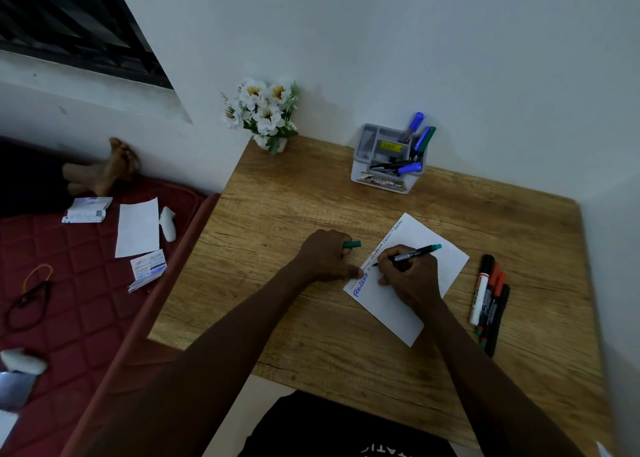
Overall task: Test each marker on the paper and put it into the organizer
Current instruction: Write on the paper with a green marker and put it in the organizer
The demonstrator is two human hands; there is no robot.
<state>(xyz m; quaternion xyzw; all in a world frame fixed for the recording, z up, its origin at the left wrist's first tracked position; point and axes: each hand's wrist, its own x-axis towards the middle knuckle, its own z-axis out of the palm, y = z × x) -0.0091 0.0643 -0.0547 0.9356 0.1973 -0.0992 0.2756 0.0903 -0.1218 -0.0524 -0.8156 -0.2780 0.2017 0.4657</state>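
With right hand (410,276) gripping the green marker (412,254), tip on the paper (429,238), left hand (325,255) holding the cap (352,244) and pinning the edge. Pressing softly, drawing one short line, then aiming for the organizer (358,176) behind.

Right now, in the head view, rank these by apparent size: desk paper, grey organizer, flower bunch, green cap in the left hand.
1. paper
2. organizer and flowers: they look about alike, so they are left unranked; both sit farther from the camera
3. green cap, partly hidden in the left hand
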